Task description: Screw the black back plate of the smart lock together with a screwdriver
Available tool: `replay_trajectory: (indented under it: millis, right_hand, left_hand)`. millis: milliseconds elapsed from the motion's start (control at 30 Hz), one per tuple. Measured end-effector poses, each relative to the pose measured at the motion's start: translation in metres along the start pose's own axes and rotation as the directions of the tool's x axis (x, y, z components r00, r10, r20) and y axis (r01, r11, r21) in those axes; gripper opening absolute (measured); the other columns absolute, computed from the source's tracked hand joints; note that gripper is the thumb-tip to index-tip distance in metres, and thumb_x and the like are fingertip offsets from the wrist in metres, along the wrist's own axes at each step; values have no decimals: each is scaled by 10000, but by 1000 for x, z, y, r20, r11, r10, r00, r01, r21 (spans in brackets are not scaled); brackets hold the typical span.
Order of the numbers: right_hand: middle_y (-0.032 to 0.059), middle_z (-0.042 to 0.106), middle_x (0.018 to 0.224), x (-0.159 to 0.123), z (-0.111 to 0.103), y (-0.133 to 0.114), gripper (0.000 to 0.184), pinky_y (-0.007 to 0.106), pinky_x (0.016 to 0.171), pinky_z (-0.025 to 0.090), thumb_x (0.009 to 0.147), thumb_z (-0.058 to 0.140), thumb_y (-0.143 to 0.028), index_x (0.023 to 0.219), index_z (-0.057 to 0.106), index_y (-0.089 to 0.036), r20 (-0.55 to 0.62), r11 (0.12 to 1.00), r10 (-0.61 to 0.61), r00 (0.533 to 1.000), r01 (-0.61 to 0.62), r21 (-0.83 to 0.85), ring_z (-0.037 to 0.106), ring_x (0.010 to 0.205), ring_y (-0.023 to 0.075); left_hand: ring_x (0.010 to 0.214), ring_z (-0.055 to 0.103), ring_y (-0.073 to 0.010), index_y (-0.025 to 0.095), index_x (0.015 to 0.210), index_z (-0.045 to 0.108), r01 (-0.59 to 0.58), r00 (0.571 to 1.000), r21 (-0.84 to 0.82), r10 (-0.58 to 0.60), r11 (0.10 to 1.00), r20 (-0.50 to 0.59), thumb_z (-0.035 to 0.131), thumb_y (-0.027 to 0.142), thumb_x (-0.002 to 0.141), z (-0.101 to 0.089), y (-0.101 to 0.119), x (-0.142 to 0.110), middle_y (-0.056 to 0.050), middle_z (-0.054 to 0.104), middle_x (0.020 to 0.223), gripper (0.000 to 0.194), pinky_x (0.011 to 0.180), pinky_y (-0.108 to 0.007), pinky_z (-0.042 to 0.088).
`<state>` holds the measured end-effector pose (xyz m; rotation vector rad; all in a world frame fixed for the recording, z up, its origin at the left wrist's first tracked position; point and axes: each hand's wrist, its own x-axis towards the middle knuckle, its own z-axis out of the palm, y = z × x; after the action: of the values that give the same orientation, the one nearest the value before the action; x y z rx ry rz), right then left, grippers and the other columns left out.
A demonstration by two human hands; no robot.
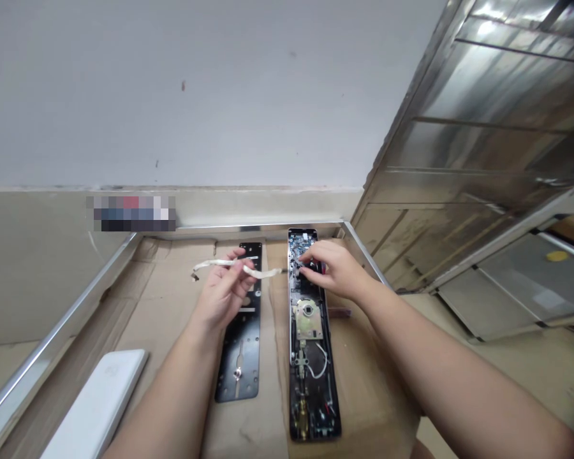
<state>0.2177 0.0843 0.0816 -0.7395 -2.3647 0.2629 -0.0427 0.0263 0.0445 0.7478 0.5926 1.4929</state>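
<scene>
An opened electronic door lock (pixel 310 382) lies lengthwise, showing a circuit board at its far end, a metal spindle plate (pixel 309 319) in the middle and a looped white wire (pixel 324 364) below that. My left hand (pixel 224 287) pinches a white-sleeved cable (pixel 268 274), held above a black mounting plate (pixel 239 357). One end of the cable sticks out left, and the other reaches toward the lock. My right hand (pixel 332 268) is over the lock's upper part, thumb and forefinger closed around something small and greyish among the wires. What exactly they grip is hard to make out.
A white power-bank-like slab (pixel 98 401) lies at the lower left. Brown cardboard (pixel 172 319) covers the table, whose metal edge (pixel 62 325) frames it. A wall rises behind, and a shiny metal door (pixel 459 146) stands to the right.
</scene>
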Motion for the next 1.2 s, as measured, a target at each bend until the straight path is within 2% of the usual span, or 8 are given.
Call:
replay_trajectory:
  millis: [133, 300, 400, 567, 767, 867, 1067, 1200]
  right_hand:
    - [36, 659, 836, 0, -3, -8, 107, 294, 735, 439, 903, 631, -278, 896, 648, -172, 83, 997, -38, 996, 32, 67, 558, 775, 153]
    - [4, 627, 767, -1, -9, -15, 182, 286, 736, 425, 875, 684, -360, 883, 662, -180, 246, 997, 4, 969, -23, 74, 557, 743, 136]
    - [-14, 609, 737, -1, -13, -18, 268, 281, 722, 415, 826, 738, -439, 877, 667, -186, 348, 996, 37, 937, -64, 66, 555, 708, 127]
    - [-33, 591, 720, -1, -13, -20, 304, 264, 678, 398, 775, 778, -460, 878, 673, -193, 470, 992, 86, 878, -119, 43, 537, 658, 111]
    - [-34, 615, 721, -1, -8, -24, 281, 265, 663, 372, 757, 778, -441, 847, 657, -204, 572, 990, 121, 811, -142, -7, 540, 651, 112]
    - [-36, 637, 733, 0, -9, -28, 265, 291, 738, 373, 747, 779, -420, 864, 662, -213, 591, 990, 134, 795, -140, -37, 554, 677, 118]
    - [-34, 674, 744, -2, -7, -34, 183, 348, 856, 360, 741, 751, -314, 863, 666, -208, 644, 983, 180, 744, -160, -91, 568, 683, 121]
    - [-24, 663, 709, -5, -3, -35, 118, 322, 772, 391, 720, 716, -244, 804, 650, -194, 605, 988, 153, 781, -136, -74, 542, 654, 127]
  left_hand:
    - [530, 513, -53, 186, 1233, 608, 50, 999, 18, -50, 999, 17, 789, 270, 819, -8, 11, -1, 57, 520, 652, 460, 461, -104, 413]
    - [407, 377, -53, 187, 1280, 629, 112, 993, 478, -120, 871, -13, 699, 395, 877, -10, 5, -3, 51, 529, 598, 459, 390, -155, 284]
    - [505, 474, -97, 163, 1206, 691, 125, 990, 754, -136, 645, -47, 665, 434, 867, -16, -5, 0, 8, 591, 678, 434, 469, -199, 340]
    - [674, 596, -198, 197, 1106, 746, 68, 988, 993, -147, 96, -53, 578, 416, 878, -35, -16, 6, -43, 677, 744, 358, 633, -291, 418]
    - [857, 652, -233, 252, 1132, 702, 108, 993, 980, -35, -166, -115, 628, 395, 831, -43, -16, 8, -65, 717, 996, 341, 701, -303, 423]
    - [833, 648, -225, 248, 1035, 703, 145, 988, 968, -18, -204, -152, 620, 392, 838, -43, -16, 8, -60, 713, 970, 257, 669, -297, 405]
    - [711, 618, -190, 268, 1046, 680, 141, 988, 981, -48, -136, -149, 615, 372, 849, -40, -16, 7, -6, 696, 814, 233, 607, -283, 357]
    - [629, 546, -164, 232, 997, 675, 73, 994, 994, 70, 77, -78, 590, 361, 878, -28, -14, 4, 4, 615, 723, 194, 600, -276, 361]
